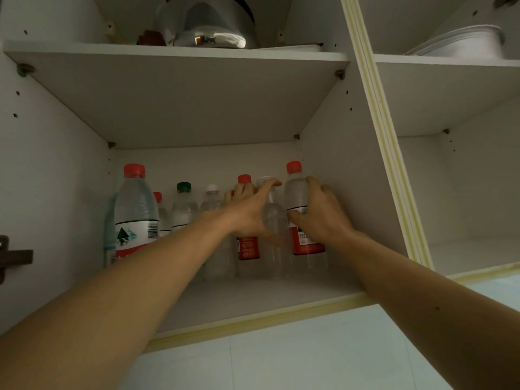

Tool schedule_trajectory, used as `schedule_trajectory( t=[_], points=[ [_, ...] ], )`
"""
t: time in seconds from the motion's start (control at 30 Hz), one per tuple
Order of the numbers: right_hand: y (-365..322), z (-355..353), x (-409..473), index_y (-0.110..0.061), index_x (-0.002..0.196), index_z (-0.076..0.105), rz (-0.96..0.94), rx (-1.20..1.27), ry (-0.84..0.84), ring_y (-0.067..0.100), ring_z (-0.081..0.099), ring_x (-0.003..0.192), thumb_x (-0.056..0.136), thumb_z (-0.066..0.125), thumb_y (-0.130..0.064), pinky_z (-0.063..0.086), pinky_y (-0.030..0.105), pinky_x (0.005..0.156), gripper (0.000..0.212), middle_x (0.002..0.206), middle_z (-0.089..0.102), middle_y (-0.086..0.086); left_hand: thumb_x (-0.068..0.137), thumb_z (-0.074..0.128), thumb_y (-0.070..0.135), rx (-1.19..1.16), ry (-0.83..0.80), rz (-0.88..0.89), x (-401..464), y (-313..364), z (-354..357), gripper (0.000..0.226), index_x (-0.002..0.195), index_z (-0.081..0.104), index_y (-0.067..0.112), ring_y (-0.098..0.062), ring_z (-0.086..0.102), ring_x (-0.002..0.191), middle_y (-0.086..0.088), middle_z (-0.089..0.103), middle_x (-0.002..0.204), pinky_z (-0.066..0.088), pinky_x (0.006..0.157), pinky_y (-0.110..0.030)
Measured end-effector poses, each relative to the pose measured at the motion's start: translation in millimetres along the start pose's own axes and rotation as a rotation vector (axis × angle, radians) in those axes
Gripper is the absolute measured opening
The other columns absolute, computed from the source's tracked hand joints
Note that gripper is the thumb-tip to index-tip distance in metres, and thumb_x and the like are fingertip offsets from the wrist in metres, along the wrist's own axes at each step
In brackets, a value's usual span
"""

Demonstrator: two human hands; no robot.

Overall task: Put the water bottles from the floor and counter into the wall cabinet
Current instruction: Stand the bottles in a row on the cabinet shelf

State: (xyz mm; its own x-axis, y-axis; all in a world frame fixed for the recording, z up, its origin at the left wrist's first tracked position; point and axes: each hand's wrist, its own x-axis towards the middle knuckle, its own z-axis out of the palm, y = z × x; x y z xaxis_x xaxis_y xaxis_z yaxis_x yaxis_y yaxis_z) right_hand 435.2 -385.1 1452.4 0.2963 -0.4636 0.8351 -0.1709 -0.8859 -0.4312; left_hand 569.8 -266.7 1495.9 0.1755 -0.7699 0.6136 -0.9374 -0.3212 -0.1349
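Both my arms reach up into the open wall cabinet (253, 302), onto its lower shelf. My right hand (323, 212) grips a red-capped, red-labelled water bottle (297, 190) standing upright at the right end of the row. My left hand (250, 206) is wrapped around a clear bottle with a pale cap (274, 237), just left of it; another red-capped bottle (247, 247) stands partly hidden behind that hand. Further left stand several more bottles: a white-capped one (213, 198), a green-capped one (184, 204) and a large red-capped one (136, 209) at the front left.
The upper shelf (174, 52) carries a shiny metal pot (211, 26) and a small dark red item. The neighbouring compartment on the right holds white bowls (464, 42) on its upper shelf. A dark hinge (14, 256) juts in at the far left. Pale tiled wall lies below.
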Motion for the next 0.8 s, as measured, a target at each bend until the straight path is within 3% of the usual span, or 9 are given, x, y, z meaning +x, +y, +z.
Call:
schedule_trajectory(
  t=[0.23, 0.5, 0.67, 0.8],
  points=[
    [1.9, -1.1, -3.6, -0.021, 0.152, 0.029, -0.026, 0.001, -0.028, 0.033, 0.058, 0.111, 0.087, 0.076, -0.029, 0.055, 0.05, 0.092, 0.08, 0.128, 0.048, 0.013, 0.047, 0.08, 0.078, 0.081, 0.044, -0.031, 15.3, 0.8, 17.5, 0.128, 0.146, 0.003, 0.049, -0.031, 0.022, 0.135, -0.009, 0.034, 0.133, 0.006, 0.117, -0.049],
    [4.5, -1.1, -3.3, -0.024, 0.157, 0.017, -0.031, -0.004, -0.078, 0.033, 0.055, 0.115, 0.084, 0.078, -0.028, 0.055, 0.048, 0.094, 0.096, 0.131, 0.044, 0.013, 0.053, 0.079, 0.078, 0.099, 0.027, -0.055, 21.4, -15.7, 27.7, 0.128, 0.147, -0.002, 0.048, -0.033, 0.02, 0.137, -0.009, 0.031, 0.137, 0.012, 0.117, -0.046],
    [8.0, -1.3, -1.4, -0.026, 0.16, -0.001, -0.031, 0.007, -0.15, 0.029, 0.054, 0.116, 0.082, 0.081, -0.029, 0.05, 0.034, 0.085, 0.114, 0.136, 0.039, 0.011, 0.054, 0.078, 0.078, 0.108, 0.016, -0.045, 25.3, -15.8, 31.3, 0.129, 0.15, -0.003, 0.047, -0.033, 0.018, 0.139, -0.01, 0.03, 0.139, 0.009, 0.118, -0.048],
    [5.7, -2.4, -1.6, -0.025, 0.16, 0.002, -0.012, -0.004, -0.175, 0.029, 0.055, 0.115, 0.083, 0.081, -0.024, 0.051, 0.035, 0.086, 0.11, 0.134, 0.042, 0.012, 0.058, 0.074, 0.081, 0.133, 0.028, -0.039, 24.6, -17.0, 36.3, 0.13, 0.155, -0.004, 0.044, -0.033, 0.014, 0.144, -0.012, 0.029, 0.146, 0.005, 0.12, -0.052]
  ],
)
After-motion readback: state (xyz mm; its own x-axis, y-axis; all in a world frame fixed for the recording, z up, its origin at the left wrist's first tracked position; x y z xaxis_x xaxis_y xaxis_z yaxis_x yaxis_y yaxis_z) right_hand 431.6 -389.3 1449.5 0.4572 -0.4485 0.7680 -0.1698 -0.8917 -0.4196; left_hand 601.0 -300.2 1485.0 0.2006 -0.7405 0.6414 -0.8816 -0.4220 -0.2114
